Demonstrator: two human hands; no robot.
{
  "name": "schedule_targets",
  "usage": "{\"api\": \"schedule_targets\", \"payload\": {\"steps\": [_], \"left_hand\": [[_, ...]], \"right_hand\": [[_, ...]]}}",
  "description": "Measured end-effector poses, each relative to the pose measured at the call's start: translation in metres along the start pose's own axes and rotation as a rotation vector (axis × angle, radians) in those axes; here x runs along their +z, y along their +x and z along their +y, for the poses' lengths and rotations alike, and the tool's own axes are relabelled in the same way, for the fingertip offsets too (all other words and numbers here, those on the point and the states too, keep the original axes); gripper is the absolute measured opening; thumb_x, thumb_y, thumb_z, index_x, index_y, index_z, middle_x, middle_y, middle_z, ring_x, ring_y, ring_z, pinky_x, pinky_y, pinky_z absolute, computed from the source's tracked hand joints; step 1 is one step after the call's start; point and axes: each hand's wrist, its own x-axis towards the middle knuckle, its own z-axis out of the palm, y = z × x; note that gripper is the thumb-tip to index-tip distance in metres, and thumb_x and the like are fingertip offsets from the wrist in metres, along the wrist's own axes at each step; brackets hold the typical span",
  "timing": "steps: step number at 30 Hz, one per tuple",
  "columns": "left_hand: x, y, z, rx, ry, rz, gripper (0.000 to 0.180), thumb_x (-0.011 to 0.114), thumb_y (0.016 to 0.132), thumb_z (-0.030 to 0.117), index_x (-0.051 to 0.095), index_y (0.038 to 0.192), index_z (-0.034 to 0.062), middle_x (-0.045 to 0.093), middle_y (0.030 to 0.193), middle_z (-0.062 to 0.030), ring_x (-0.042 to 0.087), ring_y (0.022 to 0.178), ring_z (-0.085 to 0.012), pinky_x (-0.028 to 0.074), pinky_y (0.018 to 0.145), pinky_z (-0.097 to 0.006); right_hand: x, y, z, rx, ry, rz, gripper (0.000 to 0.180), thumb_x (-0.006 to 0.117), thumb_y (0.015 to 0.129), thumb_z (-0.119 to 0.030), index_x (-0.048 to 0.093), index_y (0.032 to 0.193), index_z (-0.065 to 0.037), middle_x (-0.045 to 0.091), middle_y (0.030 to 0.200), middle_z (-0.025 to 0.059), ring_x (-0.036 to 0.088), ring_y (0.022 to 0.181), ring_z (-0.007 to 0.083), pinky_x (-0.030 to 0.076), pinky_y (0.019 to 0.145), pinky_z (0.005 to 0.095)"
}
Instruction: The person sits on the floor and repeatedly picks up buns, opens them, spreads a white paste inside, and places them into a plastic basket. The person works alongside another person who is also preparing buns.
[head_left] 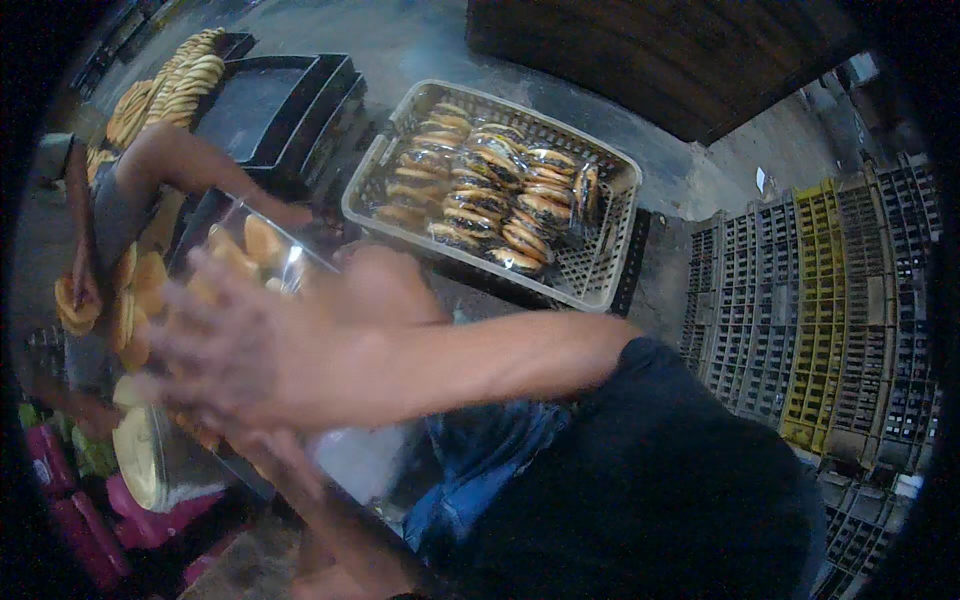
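Note:
My right hand [225, 340] reaches across from the right over a dark tray of round, light-brown buns [265, 240]. Its fingers are spread and smeared by motion, so whether they touch or hold anything does not show. My left arm comes up from the bottom, and my left hand [265, 445] lies just below the right one, its fingers mostly hidden. Beside them, a white tub [142, 455] holds something pale yellow. A whitish, clear plastic sheet or bag [355, 460] lies near my left forearm.
A pale plastic crate [615, 225] holds rows of packed, dark-filled buns [490, 190]. At the left, another person's hand [85, 295] holds a bun. Black trays [260, 110] and piled rolls [190, 75] stand behind. Grey and yellow crates [815, 300] are stacked at right.

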Motion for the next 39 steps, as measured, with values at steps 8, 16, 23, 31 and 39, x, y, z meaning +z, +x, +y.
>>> {"api": "schedule_targets", "payload": {"steps": [8,16,23,31,39], "left_hand": [[0.009,-0.018,0.06,-0.387,-0.193,-0.507,0.041,0.054,0.102,0.039,0.063,0.108,-0.0007,0.066,0.085,-0.0078,0.061,0.077,-0.0135,0.047,0.065,-0.028],[-0.066,-0.129,-0.078,-0.678,0.23,-0.886,0.034,0.075,0.089,0.03,0.067,0.077,-0.0009,0.06,0.062,-0.0044,0.057,0.053,-0.0131,0.043,0.047,-0.029],[-0.074,-0.107,-0.073,-0.778,0.196,-1.101,0.03,0.071,0.092,0.027,0.065,0.094,-0.0025,0.062,0.073,-0.0043,0.057,0.062,-0.0133,0.045,0.053,-0.029],[-0.187,-0.091,0.046,-0.325,0.11,-0.18,0.026,0.061,0.1,0.023,0.063,0.106,-0.0014,0.062,0.097,-0.0076,0.059,0.089,-0.0169,0.05,0.081,-0.033],[-0.08,-0.09,0.032,-0.518,-1.44,-0.229,0.049,0.048,0.103,0.039,0.051,0.137,0.0035,0.058,0.134,-0.0154,0.056,0.122,-0.0284,0.047,0.105,-0.046]], "right_hand": [[-0.19,-0.16,0.144,1.13,-0.272,-0.146,0.073,0.073,0.077,-0.04,0.044,0.133,-0.004,0.069,0.104,0.0251,0.068,0.097,0.0417,0.055,0.083,0.0486],[-0.299,-0.34,0.268,1.633,-0.97,-0.175,0.098,0.065,0.086,-0.057,0.022,0.151,0.001,0.066,0.115,0.0295,0.065,0.106,0.0456,0.052,0.091,0.0505],[-0.155,-0.036,0.223,0.811,-0.158,0.055,0.065,0.067,0.083,-0.056,0.059,0.126,-0.008,0.066,0.12,0.0189,0.066,0.107,0.0334,0.052,0.091,0.0434],[0.058,-0.022,-0.069,0.072,0.651,-0.65,0.051,0.068,0.084,-0.051,0.067,0.111,-0.008,0.07,0.084,0.0203,0.069,0.082,0.0413,0.054,0.075,0.0509],[0.038,-0.041,-0.052,0.808,0.853,-0.165,0.025,0.058,0.095,-0.022,0.067,0.107,-0.003,0.069,0.091,0.0119,0.068,0.083,0.0239,0.054,0.073,0.0409]]}}
